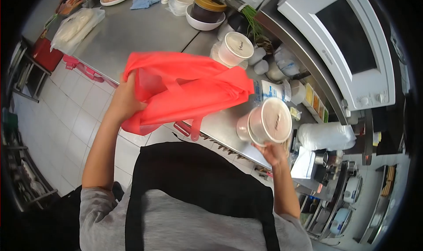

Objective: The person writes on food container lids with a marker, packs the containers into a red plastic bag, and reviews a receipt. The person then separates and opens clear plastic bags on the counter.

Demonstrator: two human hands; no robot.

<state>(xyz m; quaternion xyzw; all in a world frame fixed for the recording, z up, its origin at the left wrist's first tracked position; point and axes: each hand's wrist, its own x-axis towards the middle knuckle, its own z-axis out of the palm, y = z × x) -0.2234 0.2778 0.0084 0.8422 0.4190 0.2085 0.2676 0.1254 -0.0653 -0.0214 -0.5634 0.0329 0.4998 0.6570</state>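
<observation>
My left hand (125, 97) is closed on the rim of a red fabric tote bag (194, 94), holding its mouth partly spread at the counter's front edge. The bag's far end slumps to the right over the counter, and a handle loop hangs below it. My right hand (272, 154) grips a round lidded tub (274, 121) from below, tilted so its lid with handwriting faces me. A second whitish tub (243, 126) sits against its left side; whether my fingers also hold that one is hidden. Beyond the bag, another lidded tub (238, 47) with writing stands on the counter.
The steel counter (145, 28) carries a plastic bag of pale food (79, 26), a blue cloth (144, 2), a yellow-lidded jar (209, 7) in a white bowl and a plastic-wrapped stack (326, 136). A microwave (343, 43) stands on the shelf at right.
</observation>
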